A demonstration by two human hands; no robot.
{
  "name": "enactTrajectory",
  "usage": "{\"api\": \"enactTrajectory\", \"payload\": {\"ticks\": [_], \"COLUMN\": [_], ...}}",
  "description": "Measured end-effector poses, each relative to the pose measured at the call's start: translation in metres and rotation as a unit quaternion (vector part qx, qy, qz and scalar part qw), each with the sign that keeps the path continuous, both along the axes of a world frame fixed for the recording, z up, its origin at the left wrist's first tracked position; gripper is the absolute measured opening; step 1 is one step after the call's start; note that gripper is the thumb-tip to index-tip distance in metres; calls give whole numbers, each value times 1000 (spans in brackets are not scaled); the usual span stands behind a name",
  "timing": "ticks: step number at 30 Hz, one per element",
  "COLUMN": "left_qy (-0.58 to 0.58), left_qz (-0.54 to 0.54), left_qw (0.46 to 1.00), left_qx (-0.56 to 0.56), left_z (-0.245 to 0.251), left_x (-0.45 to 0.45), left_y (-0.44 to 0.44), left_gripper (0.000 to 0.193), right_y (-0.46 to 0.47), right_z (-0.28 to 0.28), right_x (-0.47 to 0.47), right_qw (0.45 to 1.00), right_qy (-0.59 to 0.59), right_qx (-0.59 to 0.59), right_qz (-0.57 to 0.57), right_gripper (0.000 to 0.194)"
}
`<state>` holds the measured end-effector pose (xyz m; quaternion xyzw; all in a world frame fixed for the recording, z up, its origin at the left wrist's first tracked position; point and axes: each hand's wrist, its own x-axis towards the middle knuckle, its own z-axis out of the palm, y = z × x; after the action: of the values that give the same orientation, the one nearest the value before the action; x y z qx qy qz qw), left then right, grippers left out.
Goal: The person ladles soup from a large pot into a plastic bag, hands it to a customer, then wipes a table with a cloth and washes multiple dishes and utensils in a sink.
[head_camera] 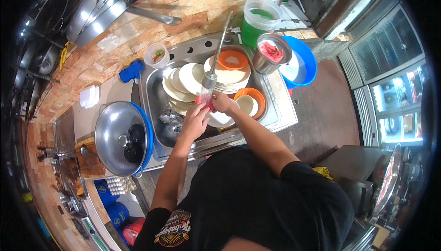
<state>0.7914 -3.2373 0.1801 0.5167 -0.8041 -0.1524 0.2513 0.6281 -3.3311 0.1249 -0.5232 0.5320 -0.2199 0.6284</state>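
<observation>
Under the running spray of a flexible metal-hose faucet (211,78), both my hands meet at a small red object (206,103), mostly covered by fingers and water. My right hand (223,102) grips it from the right. My left hand (195,119) has its fingers on the left side. Around them, the stainless steel sink (156,127) holds stacked cream plates (193,77) and an orange bowl (231,59) resting on a plate stack. Nearer me sit a cream bowl (246,104), another orange bowl (259,96) and a white dish (220,119). Several metal spoons (168,118) lie at lower left.
Left of the sink stands a large metal basin (112,140) containing black bowls. Behind are a clear tub (156,55) and blue cloth (131,71). At right are a green-liquid bucket (253,32), metal pot (265,61) with pink cloth, and blue basin (311,61).
</observation>
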Motion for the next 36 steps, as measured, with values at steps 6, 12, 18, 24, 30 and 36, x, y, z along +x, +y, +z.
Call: {"api": "enactTrajectory", "payload": {"ticks": [6,12,18,24,30,36], "left_qy": [-37,405,534,456,25,102], "left_qz": [20,191,348,205,107,67], "left_qw": [998,878,729,823,994,987], "left_qx": [-37,170,249,269,25,103], "left_z": [-34,-67,-88,-65,-19,5], "left_x": [4,-1,-29,-27,-16,-9], "left_y": [-10,-41,-68,-52,-31,-37], "left_gripper": [28,28,54,56,87,77], "right_y": [-13,-15,12,14,14,12], "right_z": [7,4,-12,-28,-10,-5], "right_x": [-6,-18,-15,-15,-17,-17], "right_qw": [992,1000,975,909,879,923], "right_qy": [-13,-17,-190,-356,-401,-317], "right_qx": [-78,25,110,192,252,214], "right_qz": [95,8,-41,-103,-56,-42], "right_gripper": [36,45,29,29,26,38]}}
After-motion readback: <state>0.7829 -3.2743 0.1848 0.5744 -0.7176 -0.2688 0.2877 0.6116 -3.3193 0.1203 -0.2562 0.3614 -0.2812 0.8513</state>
